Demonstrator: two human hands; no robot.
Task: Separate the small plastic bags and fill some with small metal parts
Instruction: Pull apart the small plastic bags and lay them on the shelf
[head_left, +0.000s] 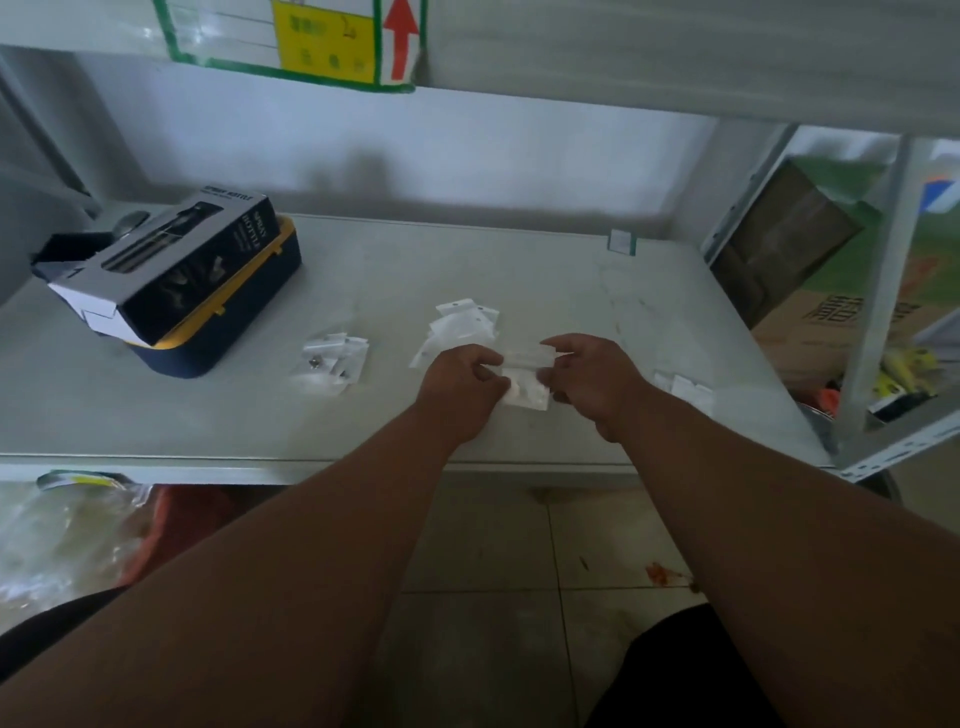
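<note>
Small plastic bag (525, 379) — held just above the shelf (519, 270) near its front edge; our left hand (462, 384) and right hand (592, 382) each pinch a side. Separating step, we judge; next, peeling layers apart. Behind: loose bags (462, 325); left: filled bags (332, 358).
</note>
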